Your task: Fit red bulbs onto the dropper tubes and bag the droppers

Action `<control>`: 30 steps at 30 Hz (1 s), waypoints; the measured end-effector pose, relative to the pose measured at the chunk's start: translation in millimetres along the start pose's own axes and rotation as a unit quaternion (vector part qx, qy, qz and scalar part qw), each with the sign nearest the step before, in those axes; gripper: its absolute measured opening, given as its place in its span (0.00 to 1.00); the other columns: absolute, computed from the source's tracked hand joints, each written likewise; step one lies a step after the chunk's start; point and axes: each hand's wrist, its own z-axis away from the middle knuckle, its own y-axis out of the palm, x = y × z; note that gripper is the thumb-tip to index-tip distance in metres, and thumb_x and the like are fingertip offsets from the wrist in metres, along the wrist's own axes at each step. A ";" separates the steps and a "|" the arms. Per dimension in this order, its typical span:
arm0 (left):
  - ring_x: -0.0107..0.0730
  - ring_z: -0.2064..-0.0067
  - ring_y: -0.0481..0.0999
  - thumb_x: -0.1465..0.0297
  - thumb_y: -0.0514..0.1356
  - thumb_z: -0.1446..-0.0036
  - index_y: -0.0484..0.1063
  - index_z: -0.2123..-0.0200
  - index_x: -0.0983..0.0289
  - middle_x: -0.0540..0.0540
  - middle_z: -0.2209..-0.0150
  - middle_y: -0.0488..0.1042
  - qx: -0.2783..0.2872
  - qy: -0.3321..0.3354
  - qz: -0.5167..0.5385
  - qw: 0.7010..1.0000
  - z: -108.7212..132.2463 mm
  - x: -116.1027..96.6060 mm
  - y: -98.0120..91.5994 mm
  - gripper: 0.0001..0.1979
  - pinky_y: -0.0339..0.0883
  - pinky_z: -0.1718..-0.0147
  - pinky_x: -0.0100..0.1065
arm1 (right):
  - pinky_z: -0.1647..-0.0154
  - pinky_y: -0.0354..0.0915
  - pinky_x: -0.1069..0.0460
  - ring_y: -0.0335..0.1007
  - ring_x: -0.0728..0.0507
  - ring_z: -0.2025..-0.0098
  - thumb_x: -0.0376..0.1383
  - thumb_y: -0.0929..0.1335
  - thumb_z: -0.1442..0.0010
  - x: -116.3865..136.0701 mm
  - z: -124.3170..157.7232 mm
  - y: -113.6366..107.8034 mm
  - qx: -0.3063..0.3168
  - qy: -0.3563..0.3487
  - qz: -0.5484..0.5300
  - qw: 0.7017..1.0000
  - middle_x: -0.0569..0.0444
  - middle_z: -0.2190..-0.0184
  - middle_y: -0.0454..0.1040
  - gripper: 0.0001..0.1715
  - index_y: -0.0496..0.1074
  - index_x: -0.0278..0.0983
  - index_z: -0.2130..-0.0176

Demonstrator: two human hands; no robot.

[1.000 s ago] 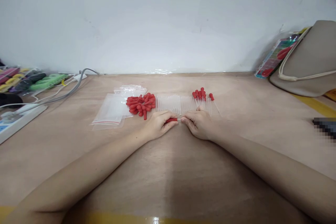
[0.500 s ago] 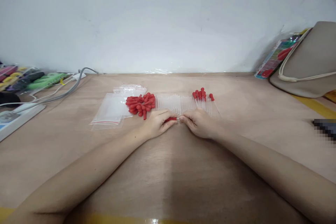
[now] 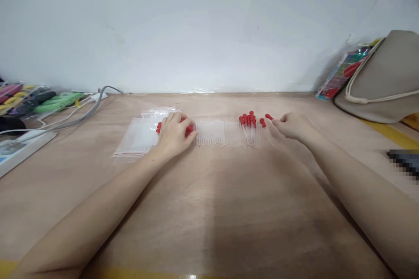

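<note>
My left hand (image 3: 176,133) lies over the pile of red rubber bulbs (image 3: 159,128), its thumb apart from the bent fingers. It covers most of the pile, and its fingertips are partly hidden. Right of it, a row of clear glass dropper tubes (image 3: 210,133) lies side by side. Farther right are several droppers with red bulbs fitted (image 3: 248,118), and one more dropper (image 3: 262,122) lies slightly apart. My right hand (image 3: 290,125) is closed at the right end of this group, its fingertips pinching a red-bulbed dropper (image 3: 269,117) low over the table.
Clear zip bags (image 3: 132,135) lie left of the bulbs. A power strip (image 3: 28,150) with grey cables (image 3: 93,109) and packs of coloured items (image 3: 55,101) are at far left. At right stand a beige bag (image 3: 382,78), a colourful package (image 3: 342,72) and a pixelated dark object (image 3: 404,162).
My hands have moved apart from the middle, where they held a red bulb and a tube together. The left went to the bulb pile; the right carried the dropper to the right.
</note>
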 end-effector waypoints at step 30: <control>0.43 0.61 0.71 0.66 0.57 0.47 0.71 0.64 0.60 0.55 0.66 0.73 0.065 -0.049 -0.036 0.996 -3.2 12.0 2.9 0.08 0.59 0.62 0.42 | 0.80 0.58 0.54 0.63 0.49 0.82 0.41 0.66 0.55 9.8 9.0 22.9 0.139 -0.040 -0.057 0.988 0.55 0.86 0.66 0.14 0.64 0.37 0.85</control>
